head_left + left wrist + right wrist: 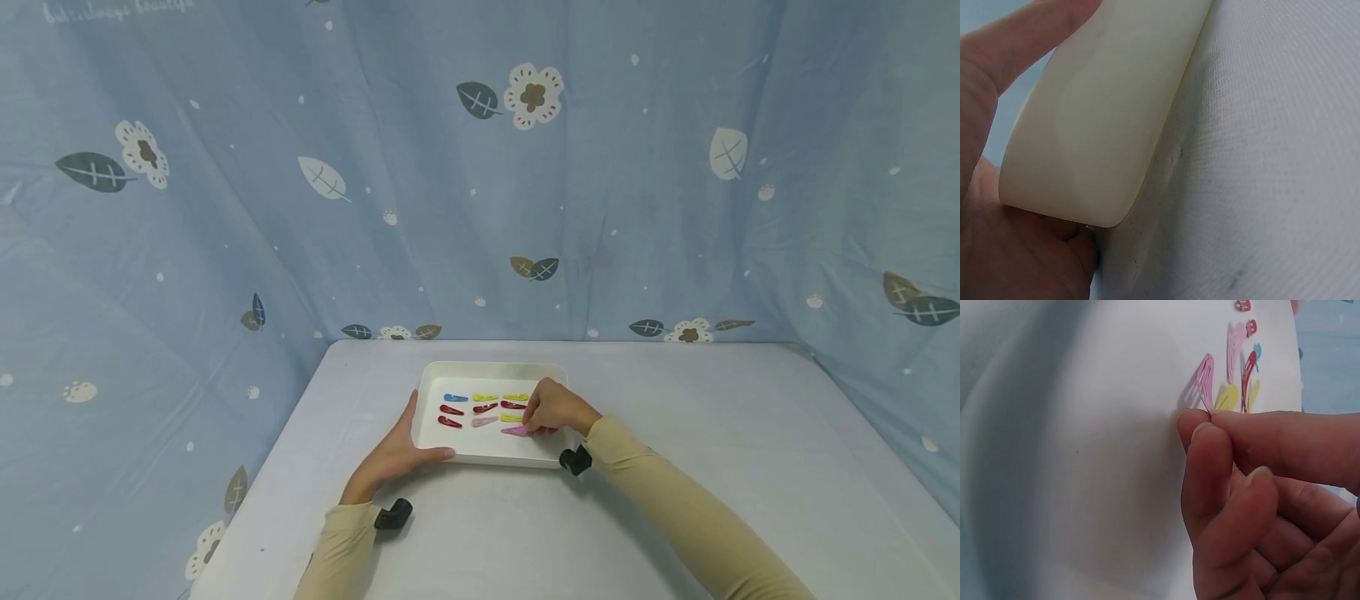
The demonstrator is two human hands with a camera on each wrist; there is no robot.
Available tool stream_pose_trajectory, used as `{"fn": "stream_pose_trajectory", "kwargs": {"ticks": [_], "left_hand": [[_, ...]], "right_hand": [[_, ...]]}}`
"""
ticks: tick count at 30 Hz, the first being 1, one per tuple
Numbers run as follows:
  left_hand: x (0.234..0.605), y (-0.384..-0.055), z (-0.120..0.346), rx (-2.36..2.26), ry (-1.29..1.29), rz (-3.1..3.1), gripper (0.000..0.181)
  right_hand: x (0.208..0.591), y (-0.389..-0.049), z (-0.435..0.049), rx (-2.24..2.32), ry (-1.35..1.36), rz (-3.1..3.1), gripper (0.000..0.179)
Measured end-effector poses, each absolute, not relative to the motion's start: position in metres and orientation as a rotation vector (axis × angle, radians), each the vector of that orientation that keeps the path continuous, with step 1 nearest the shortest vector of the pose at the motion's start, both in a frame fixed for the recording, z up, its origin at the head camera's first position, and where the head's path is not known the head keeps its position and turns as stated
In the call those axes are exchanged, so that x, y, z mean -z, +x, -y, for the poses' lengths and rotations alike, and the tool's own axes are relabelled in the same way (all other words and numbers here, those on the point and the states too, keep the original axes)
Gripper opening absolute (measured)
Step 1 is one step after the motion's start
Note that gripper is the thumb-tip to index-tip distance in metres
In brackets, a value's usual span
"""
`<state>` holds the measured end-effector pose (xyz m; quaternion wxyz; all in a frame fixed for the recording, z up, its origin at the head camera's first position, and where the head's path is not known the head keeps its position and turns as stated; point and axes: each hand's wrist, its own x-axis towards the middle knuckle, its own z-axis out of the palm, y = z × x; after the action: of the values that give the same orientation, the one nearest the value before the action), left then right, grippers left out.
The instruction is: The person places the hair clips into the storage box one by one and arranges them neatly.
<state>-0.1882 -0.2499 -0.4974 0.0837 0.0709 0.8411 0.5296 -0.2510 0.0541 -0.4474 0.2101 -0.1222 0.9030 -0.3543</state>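
Observation:
A shallow white tray [495, 457] holds several snap hair clips in rows: blue [455, 398], yellow [485, 397], dark red [450, 422] and light pink [484, 422]. My left hand [397, 454] rests against its near left corner, thumb straight along the front wall and fingers along the left side. The left wrist view shows the tray's corner [1085, 137] between thumb and palm. Over the tray's right part, my right hand [553, 406] pinches one end of a pink hair clip [1206, 378] between thumb and fingertips. The clip is tilted in the right wrist view.
The tray stands on a table with a white cloth [712, 433]. Behind the table hangs a blue curtain [600, 183] printed with leaves and flowers. Dark devices are worn at the left wrist [393, 514] and the right wrist [576, 460].

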Motion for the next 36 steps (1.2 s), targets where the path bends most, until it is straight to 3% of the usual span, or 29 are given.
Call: {"fn": "stream_pose_trajectory", "kwargs": {"ticks": [36], "left_hand": [[0.498, -0.190, 0.250, -1.588, 0.284, -2.521, 0.131]], "right_hand": [[0.438, -0.255, -0.069, 1.149, -0.376, -2.432, 0.004]]}}
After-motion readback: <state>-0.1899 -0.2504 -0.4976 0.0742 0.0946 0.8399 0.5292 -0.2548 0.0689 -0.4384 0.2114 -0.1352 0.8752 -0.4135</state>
